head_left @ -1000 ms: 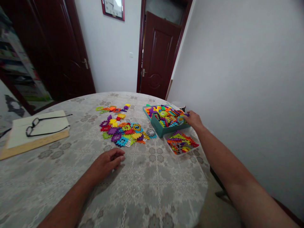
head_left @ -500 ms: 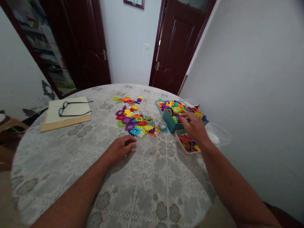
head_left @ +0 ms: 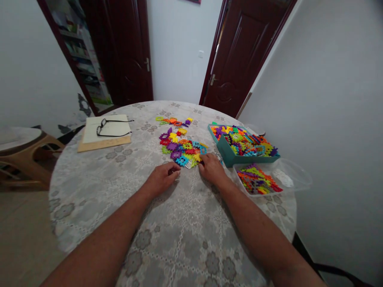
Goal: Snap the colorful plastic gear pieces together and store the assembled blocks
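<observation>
My left hand (head_left: 164, 177) rests on the tablecloth just short of a pile of toothed plastic building pieces (head_left: 172, 146), its fingers loosely curled with a gap to the thumb and nothing visible in them. At the pile's near right edge, my right hand (head_left: 212, 169) has its fingertips closed on a plastic building piece, mostly hidden by the fingers. A blue square piece (head_left: 204, 150) shows just beyond those fingertips. Purple, yellow, red, green and blue pieces overlap in the pile. Behind it lies a joined row of pieces (head_left: 172, 121).
On the right stand a teal box (head_left: 229, 157) heaped with pieces and a clear plastic tub (head_left: 257, 195) of more pieces. Black glasses (head_left: 115, 135) lie on paper over a board (head_left: 104, 143) at the left. A wooden stool (head_left: 25, 161) stands beside the round table (head_left: 98, 191).
My right hand has moved left from the teal box to the pile's near right edge. The left hand stays in much the same place by the pile. The view has shifted.
</observation>
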`<state>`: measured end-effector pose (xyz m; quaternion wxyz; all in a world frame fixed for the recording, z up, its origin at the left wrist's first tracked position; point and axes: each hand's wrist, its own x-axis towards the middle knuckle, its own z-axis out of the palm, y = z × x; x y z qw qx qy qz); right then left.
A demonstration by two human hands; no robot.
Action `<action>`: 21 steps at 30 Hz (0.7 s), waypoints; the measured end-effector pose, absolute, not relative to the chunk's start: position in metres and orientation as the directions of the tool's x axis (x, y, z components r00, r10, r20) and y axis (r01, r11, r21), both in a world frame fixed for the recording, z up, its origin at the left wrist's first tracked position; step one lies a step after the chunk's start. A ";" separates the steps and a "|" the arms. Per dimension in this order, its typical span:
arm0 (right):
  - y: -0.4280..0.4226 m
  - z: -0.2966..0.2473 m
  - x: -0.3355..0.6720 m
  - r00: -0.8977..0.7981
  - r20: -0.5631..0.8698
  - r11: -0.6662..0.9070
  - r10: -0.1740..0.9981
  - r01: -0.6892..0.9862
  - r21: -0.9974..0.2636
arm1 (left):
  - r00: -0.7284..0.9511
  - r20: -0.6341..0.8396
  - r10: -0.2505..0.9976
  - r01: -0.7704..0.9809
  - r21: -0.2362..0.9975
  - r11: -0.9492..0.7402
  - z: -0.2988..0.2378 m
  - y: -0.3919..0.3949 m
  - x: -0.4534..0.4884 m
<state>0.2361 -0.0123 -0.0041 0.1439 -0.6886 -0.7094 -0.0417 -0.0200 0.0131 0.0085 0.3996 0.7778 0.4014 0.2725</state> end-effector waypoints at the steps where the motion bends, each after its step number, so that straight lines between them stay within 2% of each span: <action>1: -0.012 -0.008 0.238 0.001 0.289 0.045 0.957 0.988 -0.150 | 0.531 0.106 0.841 0.412 0.835 -0.365 0.008 0.013 -0.020; 9: -0.015 -0.017 0.252 0.075 0.495 0.151 0.865 0.903 -0.401 | 0.552 0.141 0.822 0.432 0.795 -0.426 0.007 0.014 -0.021; 13: -0.025 -0.004 0.239 0.111 0.570 0.223 0.814 0.847 -0.483 | 0.512 0.131 0.849 0.400 0.838 -0.371 0.010 0.012 -0.020; 18: -0.044 0.002 0.201 -0.135 0.500 0.443 0.855 0.691 -0.571 | 0.505 0.172 0.846 0.344 0.859 -0.380 0.018 0.009 -0.020; 21: -0.050 -0.001 0.183 -0.197 0.454 0.461 0.869 0.655 -0.599 | 0.583 0.185 0.791 0.328 0.837 -0.437 0.020 0.009 -0.022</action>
